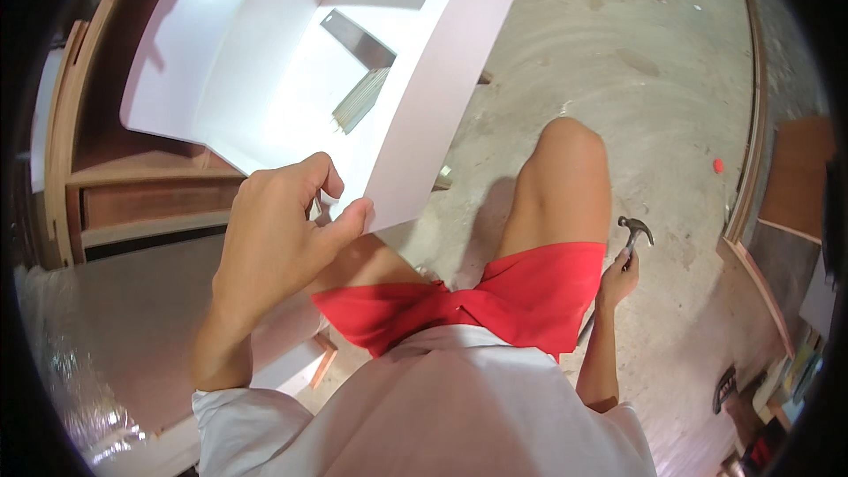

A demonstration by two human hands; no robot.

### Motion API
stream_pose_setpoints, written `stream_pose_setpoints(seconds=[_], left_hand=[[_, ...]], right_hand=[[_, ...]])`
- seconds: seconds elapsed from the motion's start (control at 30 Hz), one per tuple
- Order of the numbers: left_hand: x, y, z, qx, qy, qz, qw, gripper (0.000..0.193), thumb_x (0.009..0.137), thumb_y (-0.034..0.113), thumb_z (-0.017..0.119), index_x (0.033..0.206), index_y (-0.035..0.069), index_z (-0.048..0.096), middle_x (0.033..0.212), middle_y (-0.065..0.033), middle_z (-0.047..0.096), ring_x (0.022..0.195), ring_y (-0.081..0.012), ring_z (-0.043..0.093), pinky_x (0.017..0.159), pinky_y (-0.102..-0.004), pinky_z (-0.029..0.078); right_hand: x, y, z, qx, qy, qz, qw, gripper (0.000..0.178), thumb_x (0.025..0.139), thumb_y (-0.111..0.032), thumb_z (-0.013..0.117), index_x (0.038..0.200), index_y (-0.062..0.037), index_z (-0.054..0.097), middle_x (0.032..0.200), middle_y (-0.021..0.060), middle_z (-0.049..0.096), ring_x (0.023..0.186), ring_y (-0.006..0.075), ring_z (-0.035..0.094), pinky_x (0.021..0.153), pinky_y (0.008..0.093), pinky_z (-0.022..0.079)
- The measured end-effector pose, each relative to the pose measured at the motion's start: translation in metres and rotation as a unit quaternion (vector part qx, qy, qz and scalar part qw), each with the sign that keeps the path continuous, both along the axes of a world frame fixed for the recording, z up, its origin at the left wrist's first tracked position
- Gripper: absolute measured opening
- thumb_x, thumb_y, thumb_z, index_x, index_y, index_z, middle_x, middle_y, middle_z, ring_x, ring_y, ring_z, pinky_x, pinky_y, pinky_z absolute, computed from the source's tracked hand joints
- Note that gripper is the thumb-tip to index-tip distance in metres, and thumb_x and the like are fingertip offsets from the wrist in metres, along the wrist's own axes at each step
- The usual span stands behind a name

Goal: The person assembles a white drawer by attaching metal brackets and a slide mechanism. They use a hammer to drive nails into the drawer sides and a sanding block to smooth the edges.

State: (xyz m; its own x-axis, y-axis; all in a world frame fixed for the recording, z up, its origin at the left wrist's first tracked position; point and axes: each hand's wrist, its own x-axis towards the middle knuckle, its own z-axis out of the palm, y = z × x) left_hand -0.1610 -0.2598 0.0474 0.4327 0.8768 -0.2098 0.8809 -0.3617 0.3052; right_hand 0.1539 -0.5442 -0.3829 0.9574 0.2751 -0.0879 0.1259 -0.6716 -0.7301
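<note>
My right hand [618, 281], low beside my right thigh, is wrapped round the handle of a claw hammer [638, 230] with a metal head. Over the near corner of a white drawer-like box [420, 115], my left hand [283, 221] is closed with its fingers curled and thumb toward the index finger. A small shiny bit shows between them, too hidden to name. Inside the box lie a flat grey metal-looking plate [353, 38] and a bundle of thin grey strips or pins [362, 102].
Left of the box stands a brown wooden cabinet [150, 203]. A plastic-wrapped surface [97, 344] is at the lower left. On the concrete floor [654, 97] lies a small red object [718, 165]. Boards [791, 181] lean at the right, near a person's sandalled foot [726, 389].
</note>
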Motion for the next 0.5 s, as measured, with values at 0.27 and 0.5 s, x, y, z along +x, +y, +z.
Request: stream_pose_setpoints(seconds=[0.27,0.5], left_hand=[[-0.008,-0.025,-0.012,0.119,-0.061,-0.043,0.99,0.026,0.078,0.014,0.084,0.09,-0.002,0.068,0.07,-0.0061,0.054,0.058,-0.0153,0.047,0.056,-0.0315,0.037],[0.018,-0.009,-0.023,0.222,-0.04,-0.054,0.973,0.027,0.083,0.02,0.085,0.082,-0.002,0.07,0.069,-0.0087,0.056,0.058,-0.0198,0.049,0.056,-0.0354,0.039]], right_hand=[[-0.03,-0.007,-0.023,0.069,0.07,0.009,0.995,0.037,0.109,-0.025,0.058,0.123,0.0061,0.072,0.094,0.0183,0.074,0.08,0.0277,0.064,0.077,0.0434,0.051],[-0.013,0.003,-0.016,0.09,0.072,0.025,0.993,0.036,0.11,-0.025,0.058,0.123,0.0067,0.071,0.085,0.0121,0.067,0.075,0.02,0.055,0.071,0.038,0.048]])
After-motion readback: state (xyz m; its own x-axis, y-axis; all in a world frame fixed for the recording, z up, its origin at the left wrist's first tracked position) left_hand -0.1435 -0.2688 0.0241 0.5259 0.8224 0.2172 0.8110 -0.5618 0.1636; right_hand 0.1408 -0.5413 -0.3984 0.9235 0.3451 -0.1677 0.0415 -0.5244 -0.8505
